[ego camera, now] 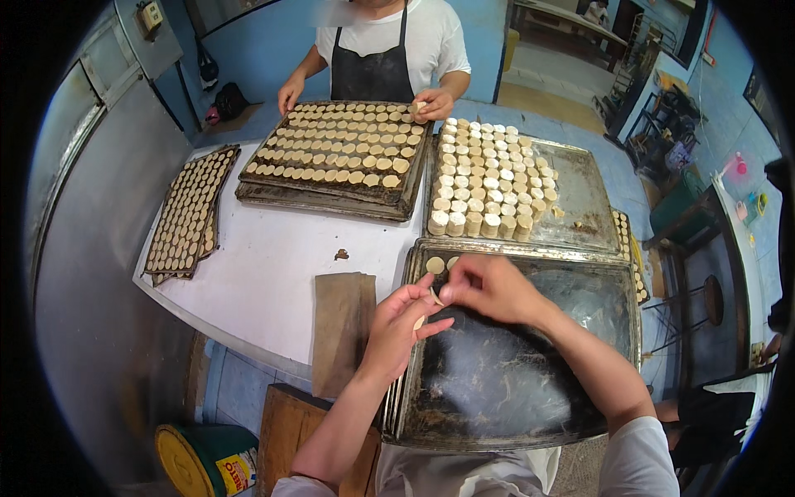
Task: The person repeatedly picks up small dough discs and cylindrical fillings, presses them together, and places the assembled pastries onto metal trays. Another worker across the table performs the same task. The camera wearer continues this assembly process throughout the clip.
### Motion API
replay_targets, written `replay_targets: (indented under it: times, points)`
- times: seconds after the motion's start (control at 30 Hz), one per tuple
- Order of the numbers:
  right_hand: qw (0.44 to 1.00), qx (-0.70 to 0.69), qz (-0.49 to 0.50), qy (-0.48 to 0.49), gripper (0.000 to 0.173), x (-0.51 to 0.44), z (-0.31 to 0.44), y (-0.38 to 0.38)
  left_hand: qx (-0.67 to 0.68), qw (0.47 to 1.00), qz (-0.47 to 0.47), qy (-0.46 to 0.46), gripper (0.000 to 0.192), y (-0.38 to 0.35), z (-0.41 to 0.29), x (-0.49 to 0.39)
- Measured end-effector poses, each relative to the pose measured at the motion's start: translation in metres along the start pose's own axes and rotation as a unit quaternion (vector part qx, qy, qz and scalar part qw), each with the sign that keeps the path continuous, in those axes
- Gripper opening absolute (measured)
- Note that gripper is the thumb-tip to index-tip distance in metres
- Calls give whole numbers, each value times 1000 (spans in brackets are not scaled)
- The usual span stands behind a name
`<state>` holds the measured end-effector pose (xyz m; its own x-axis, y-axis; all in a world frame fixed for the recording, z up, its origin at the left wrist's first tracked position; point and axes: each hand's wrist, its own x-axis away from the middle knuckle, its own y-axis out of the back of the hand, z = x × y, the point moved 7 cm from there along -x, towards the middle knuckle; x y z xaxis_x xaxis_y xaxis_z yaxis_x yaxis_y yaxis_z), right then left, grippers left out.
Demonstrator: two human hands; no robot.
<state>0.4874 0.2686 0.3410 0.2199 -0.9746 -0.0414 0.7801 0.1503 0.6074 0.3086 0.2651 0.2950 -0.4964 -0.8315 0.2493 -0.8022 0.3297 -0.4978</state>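
Note:
My left hand (407,317) holds a few thin round dough discs (436,297) over the left part of a dark metal baking tray (515,373). The fingertips of my right hand (490,289) meet the edge of one disc there, from the right. At the tray's far left corner lies a flat dough disc (435,265), and another beside it is partly hidden by my right hand. Behind this tray, stacks of floured dough discs (475,208) stand in rows on a second metal tray (574,186).
Across the table (273,248), a person in a black apron (372,68) holds discs over a filled tray (335,146). More filled trays (189,217) lie far left. A folded brown cloth (341,329) is left of my tray; a lidded bucket (205,460) stands below.

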Motion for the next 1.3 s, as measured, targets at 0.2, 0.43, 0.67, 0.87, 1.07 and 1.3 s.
replay_targets:
  times: [0.2,0.43,0.67,0.87,1.07,1.3]
  points:
    - [988,94,-123,2,16,9,-10,18,9,999,6,-37,49,-14,-5,-5]
    - [990,106,-89,6,33,24,-3,25,18,999,23,-27,86,-24,-3,-7]
    - [986,65,-89,126,13,52,31,-3,-13,998,47,-47,88,-65,3,-4]
    - [984,-160,-65,34,10,54,15,22,-34,997,38,-56,65,-45,8,15]
    - [987,-131,-39,82,15,61,14,20,-133,989,44,-54,11,-44,17,15]
    - [994,-35,-93,42,15,47,-31,43,-31,999,5,-27,7,-34,20,13]
